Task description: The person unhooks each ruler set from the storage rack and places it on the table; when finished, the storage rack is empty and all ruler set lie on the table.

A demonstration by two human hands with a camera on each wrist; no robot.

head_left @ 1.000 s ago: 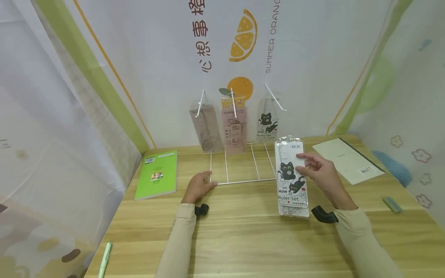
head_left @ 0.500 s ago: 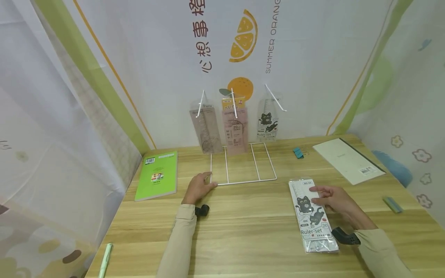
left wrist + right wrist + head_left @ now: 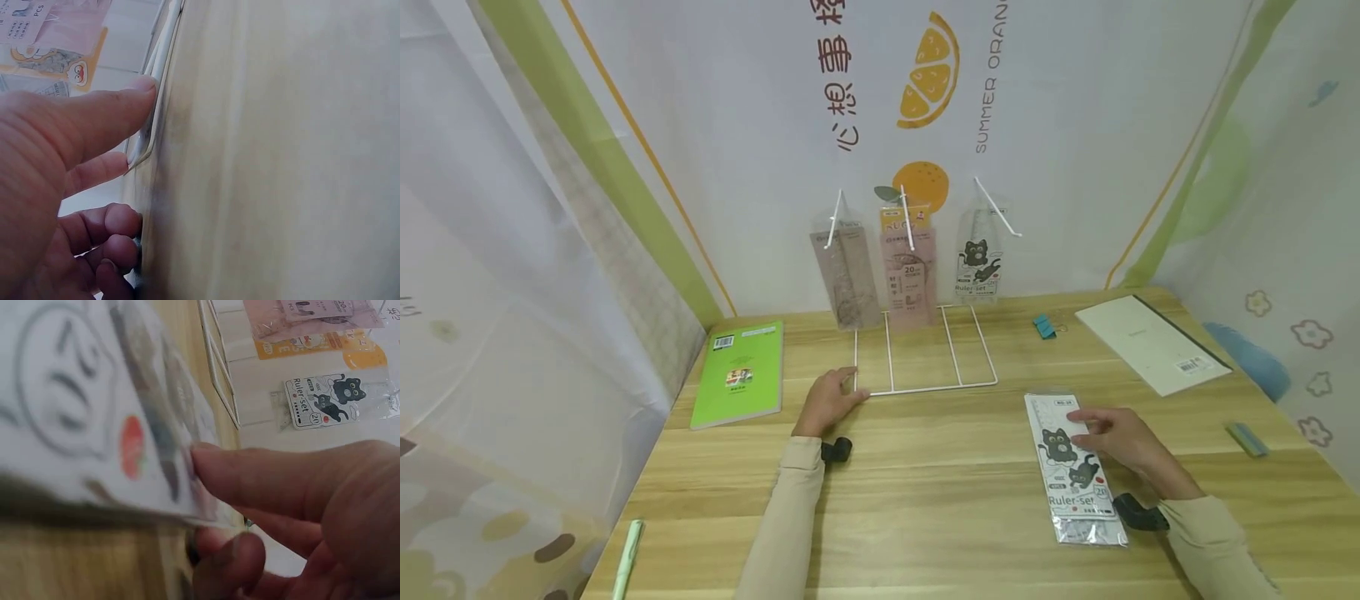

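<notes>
A clear ruler-set packet point(image 3: 1072, 471) printed with black cats lies on the wooden table at the near right. My right hand point(image 3: 1086, 425) holds it by its right edge. In the right wrist view one finger point(image 3: 262, 481) lies on the packet point(image 3: 94, 406) and others curl under it. My left hand point(image 3: 842, 392) rests on the front left corner of a white wire rack point(image 3: 940, 388). The left wrist view shows the index finger point(image 3: 106, 112) straight along the wire point(image 3: 157, 119). Three packets hang on the rack's hooks: a brownish one point(image 3: 844, 279), a pink one point(image 3: 907, 275) and a cat ruler-set point(image 3: 977, 265).
A green notebook point(image 3: 739, 377) lies left of the rack and a white notebook point(image 3: 1153, 343) at the back right. A teal binder clip point(image 3: 1042, 327) sits between rack and white notebook. A small green block point(image 3: 1246, 439) is at the far right, a pale green pen point(image 3: 627, 557) near the front left edge.
My right hand brought the ruler-set packet down and toward me from beside the rack to the near right of the table, uncovering the teal clip. The left hand stayed put.
</notes>
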